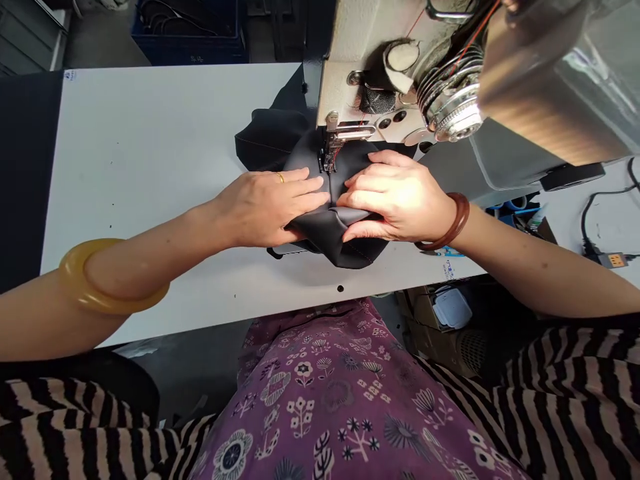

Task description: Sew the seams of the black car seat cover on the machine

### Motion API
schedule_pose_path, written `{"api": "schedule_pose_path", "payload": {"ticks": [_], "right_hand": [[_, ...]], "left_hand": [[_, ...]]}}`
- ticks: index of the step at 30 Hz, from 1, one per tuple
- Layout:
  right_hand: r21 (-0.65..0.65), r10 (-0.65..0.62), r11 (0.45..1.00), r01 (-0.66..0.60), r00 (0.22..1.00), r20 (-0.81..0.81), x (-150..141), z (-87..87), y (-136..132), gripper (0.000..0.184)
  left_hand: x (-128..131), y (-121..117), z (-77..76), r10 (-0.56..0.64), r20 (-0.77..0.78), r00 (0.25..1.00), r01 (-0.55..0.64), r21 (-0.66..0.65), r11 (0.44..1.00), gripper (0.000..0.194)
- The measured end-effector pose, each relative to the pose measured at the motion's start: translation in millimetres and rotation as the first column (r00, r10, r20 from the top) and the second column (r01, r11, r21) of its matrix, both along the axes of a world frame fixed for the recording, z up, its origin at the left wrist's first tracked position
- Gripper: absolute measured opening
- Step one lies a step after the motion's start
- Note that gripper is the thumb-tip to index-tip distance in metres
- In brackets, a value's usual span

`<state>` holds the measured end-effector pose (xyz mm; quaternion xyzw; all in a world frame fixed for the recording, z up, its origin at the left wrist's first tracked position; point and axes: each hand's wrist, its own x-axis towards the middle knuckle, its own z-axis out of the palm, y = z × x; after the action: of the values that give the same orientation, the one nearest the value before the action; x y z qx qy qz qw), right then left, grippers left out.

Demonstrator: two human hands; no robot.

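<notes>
Fingers (306, 200) on the left hand (255, 208) are laid out flat and a bit apart on the dark fabric (350, 150), pressing rather than grabbing, with the thumb down by the cloth's near edge. The right hand (400, 193) is the grippy one: fingers curled over, thumb underneath, and it looks like a fold of the cloth is pinched between them. The fabric itself sits bunched up under the presser foot (329, 160) of the sewing machine (345, 53), on the white desk (140, 153), with part of it spreading out to the left behind the foot. Progress-wise, I'd call it partway through a seam: there are faint stitch lines on the left flap and reddish ones on the near fold, so some sewing seems done, while the seam line running from the foot toward the person is probably the bit left. Can't tell if the needle is down, tbh. Pose is pretty symmetrical, both forearms angling in from the sides, palms down, hands flanking that line just in front of the foot. Left wrist looks fairly straight, right one sits arched with its knuckles up.
</notes>
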<state>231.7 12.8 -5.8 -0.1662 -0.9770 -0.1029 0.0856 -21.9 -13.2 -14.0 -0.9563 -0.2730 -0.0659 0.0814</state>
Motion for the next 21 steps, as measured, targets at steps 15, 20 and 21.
{"api": "schedule_pose_path", "payload": {"ticks": [15, 20, 21], "right_hand": [[0.032, 0.053, 0.998, -0.056, 0.994, 0.100, -8.0, -1.4, -17.6, 0.063], [0.103, 0.095, 0.990, -0.094, 0.995, -0.007, 1.0, -12.4, -9.9, 0.058], [0.089, 0.086, 0.992, -0.086, 0.996, 0.006, 0.3, -11.4, -7.4, 0.058]], "left_hand": [[-0.5, -0.2, -8.9, -0.101, -0.064, 0.993, 0.105, 0.066, 0.992, 0.036], [0.0, 2.9, -6.3, -0.080, -0.090, 0.993, 0.090, 0.112, 0.990, 0.034], [-0.5, 4.9, -5.4, -0.055, -0.044, 0.998, 0.059, 0.099, 0.993, 0.033]]}}
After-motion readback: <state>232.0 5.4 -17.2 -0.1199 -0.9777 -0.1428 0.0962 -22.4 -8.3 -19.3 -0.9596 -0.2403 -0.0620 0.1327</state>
